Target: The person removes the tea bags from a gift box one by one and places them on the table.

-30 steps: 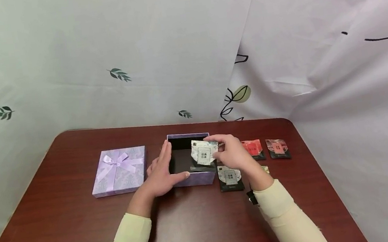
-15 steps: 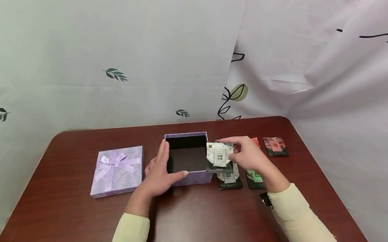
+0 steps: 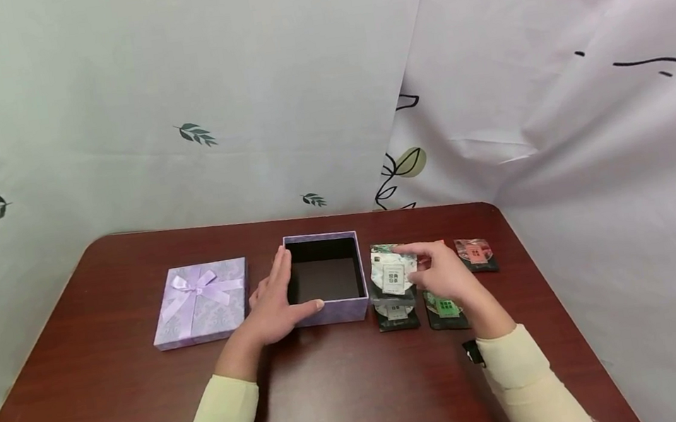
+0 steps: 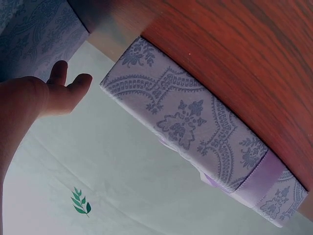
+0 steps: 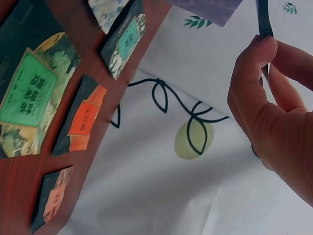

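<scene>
A purple patterned box (image 3: pixel 332 311) stands uncovered on the table, its dark inside bare. My left hand (image 3: pixel 271 312) rests against its left side with straight fingers, the thumb along the front rim. Right of the box, my right hand (image 3: pixel 449 278) pinches a white-and-black tea sachet (image 3: pixel 391 276) by its right edge. In the right wrist view the held sachet (image 5: pixel 264 19) shows edge-on between thumb and fingers. Below it in the head view lies another white-labelled sachet (image 3: pixel 398 318), partly covered. A green-labelled sachet (image 3: pixel 447 309) lies beside that one.
The box's lid (image 3: pixel 203 303), tied with a lilac bow, lies at the left. A red sachet (image 3: pixel 476 254) lies at the far right; an orange sachet (image 5: pixel 80 117) shows in the right wrist view. A white printed cloth (image 3: pixel 233 96) hangs behind the table (image 3: pixel 350 402).
My right hand has moved the sachet rightward from over the box to above the other sachets. The green-labelled sachet has come into sight. My left hand has stayed at the box.
</scene>
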`<move>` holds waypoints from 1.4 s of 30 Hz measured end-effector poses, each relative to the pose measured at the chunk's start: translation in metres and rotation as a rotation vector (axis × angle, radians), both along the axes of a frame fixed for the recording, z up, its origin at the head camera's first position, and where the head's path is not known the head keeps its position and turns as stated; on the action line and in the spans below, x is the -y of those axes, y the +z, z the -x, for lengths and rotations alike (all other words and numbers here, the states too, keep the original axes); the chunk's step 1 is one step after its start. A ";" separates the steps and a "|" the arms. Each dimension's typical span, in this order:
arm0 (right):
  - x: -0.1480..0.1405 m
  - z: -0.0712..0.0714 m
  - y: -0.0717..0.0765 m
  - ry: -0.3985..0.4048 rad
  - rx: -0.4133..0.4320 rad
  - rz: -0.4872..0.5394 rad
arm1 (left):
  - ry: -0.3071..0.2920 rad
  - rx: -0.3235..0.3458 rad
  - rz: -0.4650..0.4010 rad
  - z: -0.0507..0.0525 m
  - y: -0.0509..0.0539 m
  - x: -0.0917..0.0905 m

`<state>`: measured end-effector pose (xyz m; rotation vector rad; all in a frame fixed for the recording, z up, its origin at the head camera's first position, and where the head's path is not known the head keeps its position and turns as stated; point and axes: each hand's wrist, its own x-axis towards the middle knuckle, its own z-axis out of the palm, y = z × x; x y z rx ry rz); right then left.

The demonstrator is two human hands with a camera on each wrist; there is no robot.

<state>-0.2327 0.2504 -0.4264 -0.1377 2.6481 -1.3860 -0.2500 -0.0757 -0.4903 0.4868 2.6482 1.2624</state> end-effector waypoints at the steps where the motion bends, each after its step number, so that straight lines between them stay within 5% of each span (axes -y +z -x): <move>1: -0.001 0.000 -0.001 -0.003 -0.001 0.002 | 0.002 0.000 -0.002 0.000 0.000 0.000; 8: -0.013 -0.002 -0.009 -0.019 -0.016 -0.009 | 0.002 0.000 -0.005 0.000 -0.001 -0.001; 27: -0.055 -0.009 -0.032 -0.225 0.078 0.222 | 0.005 0.007 -0.004 0.001 -0.002 0.000; 42: -0.092 -0.021 -0.039 -0.377 0.118 0.194 | 0.003 0.013 -0.012 0.002 -0.003 0.000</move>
